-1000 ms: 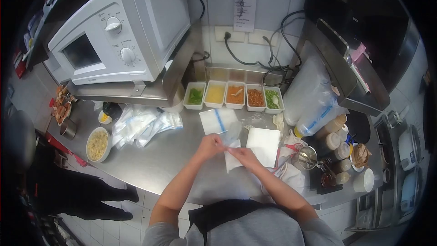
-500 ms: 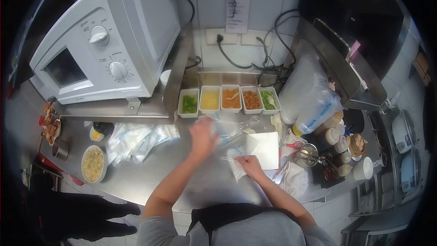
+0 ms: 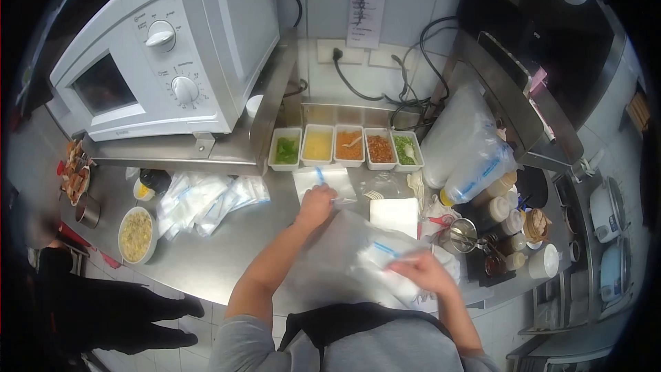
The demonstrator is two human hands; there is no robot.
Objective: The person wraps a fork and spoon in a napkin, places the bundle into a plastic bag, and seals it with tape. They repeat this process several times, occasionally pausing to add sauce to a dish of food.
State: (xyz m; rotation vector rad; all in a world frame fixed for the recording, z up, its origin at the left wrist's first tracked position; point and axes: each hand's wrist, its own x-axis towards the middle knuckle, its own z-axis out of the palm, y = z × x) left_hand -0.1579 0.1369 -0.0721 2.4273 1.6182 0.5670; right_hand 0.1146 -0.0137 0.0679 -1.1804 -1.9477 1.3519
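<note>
My left hand [image 3: 318,205] is closed, with its curled fingers at the near edge of a flat white packet [image 3: 307,180] with a blue strip. This packet lies on the steel counter, just in front of the food tubs. A large clear plastic bag [image 3: 337,244], blurred by motion, spreads between my hands and hangs toward my apron. On the right, my right hand [image 3: 421,272] grips this bag near a white patch with a blue strip. A white square stack [image 3: 394,217] sits just beyond the bag. Exactly what my left fingertips pinch is partly hidden.
Several white tubs [image 3: 350,146] of chopped food line the back. At left are a pile of plastic packets [image 3: 206,203], a bowl of food [image 3: 138,236] and a microwave [image 3: 158,48]. Bottles [image 3: 499,208] and a metal cup [image 3: 460,235] stand right. Another person [image 3: 110,303] is at lower left.
My right hand has moved right and down, and the clear bag now spreads beside it. The small white packet is no longer visible in its fingers. My left hand has shifted slightly right and lower.
</note>
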